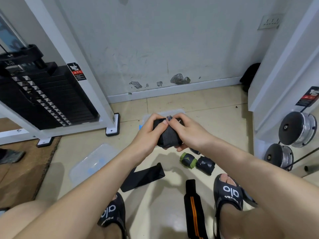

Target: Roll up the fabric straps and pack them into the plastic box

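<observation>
Nearest the camera, a flat black strap with orange stripes (194, 209) lies on the beige tile floor (215, 109) between the two black slide sandals, with a flat black fabric strap (143, 176) just beyond it to the left and a rolled green-and-black strap (187, 159) touching a rolled black strap (206, 165) to the right. Above those, left hand (149, 133) and right hand (187, 131) both curl tight round a dark grey rolled fabric strap (168, 137) (thumbs pinching its top edge). The clear plastic box (172, 112) sits on the floor just behind the hands, mostly hidden; its clear lid (93, 163) lies left of the flat black strap.

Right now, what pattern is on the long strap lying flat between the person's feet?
The long strap is black with orange stripes running down its length, seen in the head view.
</observation>
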### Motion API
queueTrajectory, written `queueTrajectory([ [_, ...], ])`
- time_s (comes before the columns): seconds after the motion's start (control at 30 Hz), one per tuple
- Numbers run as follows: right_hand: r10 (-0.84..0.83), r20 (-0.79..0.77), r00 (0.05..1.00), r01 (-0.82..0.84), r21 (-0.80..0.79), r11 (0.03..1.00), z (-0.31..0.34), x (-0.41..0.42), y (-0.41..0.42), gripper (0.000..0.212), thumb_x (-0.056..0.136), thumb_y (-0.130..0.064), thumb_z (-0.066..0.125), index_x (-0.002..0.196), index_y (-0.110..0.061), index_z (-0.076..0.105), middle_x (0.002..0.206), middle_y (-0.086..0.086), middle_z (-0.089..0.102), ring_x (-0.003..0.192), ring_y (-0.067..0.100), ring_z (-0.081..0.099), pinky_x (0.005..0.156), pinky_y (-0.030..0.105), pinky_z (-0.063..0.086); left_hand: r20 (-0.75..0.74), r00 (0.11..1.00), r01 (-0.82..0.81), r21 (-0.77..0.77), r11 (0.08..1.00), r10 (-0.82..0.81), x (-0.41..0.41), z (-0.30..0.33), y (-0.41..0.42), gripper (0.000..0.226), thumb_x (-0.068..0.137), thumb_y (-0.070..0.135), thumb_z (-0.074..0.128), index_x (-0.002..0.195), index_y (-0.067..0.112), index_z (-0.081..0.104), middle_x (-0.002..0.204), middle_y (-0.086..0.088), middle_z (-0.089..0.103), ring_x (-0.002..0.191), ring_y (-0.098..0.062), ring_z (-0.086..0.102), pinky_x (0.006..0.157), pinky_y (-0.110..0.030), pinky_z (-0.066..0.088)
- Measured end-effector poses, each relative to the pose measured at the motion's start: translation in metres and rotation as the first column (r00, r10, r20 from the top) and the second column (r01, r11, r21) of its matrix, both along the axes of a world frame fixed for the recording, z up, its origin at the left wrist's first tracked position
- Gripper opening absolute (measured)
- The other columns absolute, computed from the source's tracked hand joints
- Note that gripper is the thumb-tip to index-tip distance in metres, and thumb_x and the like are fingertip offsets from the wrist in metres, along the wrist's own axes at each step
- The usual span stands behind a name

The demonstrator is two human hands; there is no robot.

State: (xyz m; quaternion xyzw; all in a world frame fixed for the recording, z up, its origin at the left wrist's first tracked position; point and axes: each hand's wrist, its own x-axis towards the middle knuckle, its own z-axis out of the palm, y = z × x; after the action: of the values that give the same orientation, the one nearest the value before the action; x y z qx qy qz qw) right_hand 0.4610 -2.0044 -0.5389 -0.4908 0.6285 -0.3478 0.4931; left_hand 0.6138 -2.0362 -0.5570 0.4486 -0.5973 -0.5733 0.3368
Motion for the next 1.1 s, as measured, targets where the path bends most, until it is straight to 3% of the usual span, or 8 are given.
queueTrajectory([
  [0.1, -0.03, -0.079, 0.996, 0.037, 0.087, 0.996, -0.024, -0.009, 0.007, 0.042, 0.101, -0.06, 0.045, 0.114, -0.022, 0.056, 0.095, 0.003, 0.068, 0.061, 0.02, 0.068, 0.063, 0.035, 0.061, 0.052, 0.995, 0.074, 0.123, 0.99, -0.081, -0.007, -0.016, -0.002, 0.022, 0.107, 0.034, 0.052, 0.114, 0.014, 0.058, 0.104, -0.015, 0.065, 0.074, -0.026, 0.069, 0.064, -0.033, 0.055],
  [0.27, 0.149, -0.306, 0.94, -0.167, -0.034, 0.985, -0.049, -0.038, 0.025, 0.061, 0.088, -0.058, 0.069, 0.138, -0.028, 0.051, 0.124, -0.012, 0.058, 0.118, 0.011, 0.056, 0.096, 0.027, 0.046, 0.063, 0.97, 0.198, 0.348, 0.916, -0.234, -0.028, -0.041, -0.001, 0.03, 0.11, 0.039, 0.041, 0.114, 0.012, 0.054, 0.099, -0.007, 0.063, 0.075, -0.015, 0.068, 0.066, -0.031, 0.057],
  [0.43, 0.264, -0.499, 0.826, -0.279, 0.047, 0.959, -0.071, -0.066, 0.017, 0.052, 0.066, -0.039, 0.086, 0.103, -0.022, 0.055, 0.097, -0.006, 0.061, 0.085, 0.012, 0.061, 0.07, 0.032, 0.054, 0.107, 0.933, 0.277, 0.396, 0.876, -0.344, -0.064, -0.073, -0.011, 0.041, 0.11, 0.04, 0.041, 0.126, 0.005, 0.055, 0.109, -0.015, 0.065, 0.082, -0.018, 0.07, 0.067, -0.037, 0.061],
  [0.67, 0.3, -0.73, 0.614, -0.212, 0.213, 0.954, -0.157, -0.127, -0.03, 0.048, 0.076, -0.045, 0.077, 0.107, -0.016, 0.053, 0.098, -0.001, 0.057, 0.091, 0.024, 0.055, 0.069, 0.034, 0.043, 0.243, 0.94, 0.065, 0.559, 0.826, -0.238, -0.083, -0.137, -0.034, 0.047, 0.107, 0.054, 0.031, 0.142, 0.023, 0.034, 0.123, -0.009, 0.059, 0.102, -0.03, 0.074, 0.093, -0.045, 0.061],
  [0.77, 0.218, -0.754, 0.619, -0.04, 0.247, 0.968, -0.212, -0.164, -0.042, 0.048, 0.078, -0.043, 0.075, 0.109, -0.015, 0.051, 0.103, 0.006, 0.059, 0.089, 0.027, 0.055, 0.066, 0.035, 0.041, 0.459, 0.804, 0.118, 0.501, 0.858, -0.378, -0.068, -0.191, -0.041, 0.057, 0.104, 0.051, 0.043, 0.152, 0.024, 0.027, 0.126, -0.008, 0.059, 0.107, -0.024, 0.067, 0.098, -0.039, 0.054],
  [0.87, 0.2, -0.801, 0.564, 0.081, 0.295, 0.952, -0.261, -0.19, -0.049, 0.052, 0.088, -0.039, 0.072, 0.124, -0.012, 0.048, 0.119, 0.012, 0.055, 0.109, 0.033, 0.053, 0.079, 0.039, 0.044, 0.649, 0.617, 0.175, 0.438, 0.882, -0.445, -0.049, -0.247, -0.047, 0.06, 0.103, 0.035, 0.053, 0.154, 0.019, 0.024, 0.12, -0.007, 0.055, 0.099, -0.023, 0.059, 0.084, -0.034, 0.049],
  [1.0, 0.255, -0.835, 0.488, 0.146, 0.367, 0.919, -0.317, -0.2, -0.062, 0.054, 0.092, -0.039, 0.069, 0.131, -0.011, 0.044, 0.129, 0.013, 0.053, 0.12, 0.035, 0.051, 0.089, 0.04, 0.041, 0.767, 0.483, 0.124, 0.418, 0.9, -0.423, -0.032, -0.309, -0.054, 0.056, 0.094, 0.024, 0.062, 0.143, 0.017, 0.036, 0.132, -0.011, 0.046, 0.116, -0.032, 0.053, 0.099, -0.046, 0.05],
  [1.1, 0.225, -0.814, 0.535, 0.193, 0.377, 0.906, -0.35, -0.202, -0.07, 0.055, 0.094, -0.036, 0.067, 0.132, -0.006, 0.042, 0.133, 0.017, 0.051, 0.122, 0.038, 0.05, 0.093, 0.044, 0.043, 0.897, 0.235, 0.199, 0.332, 0.922, -0.374, -0.02, -0.336, -0.053, 0.071, 0.091, 0.039, 0.066, 0.148, 0.019, 0.028, 0.15, -0.008, 0.033, 0.137, -0.031, 0.037, 0.113, -0.042, 0.035],
])
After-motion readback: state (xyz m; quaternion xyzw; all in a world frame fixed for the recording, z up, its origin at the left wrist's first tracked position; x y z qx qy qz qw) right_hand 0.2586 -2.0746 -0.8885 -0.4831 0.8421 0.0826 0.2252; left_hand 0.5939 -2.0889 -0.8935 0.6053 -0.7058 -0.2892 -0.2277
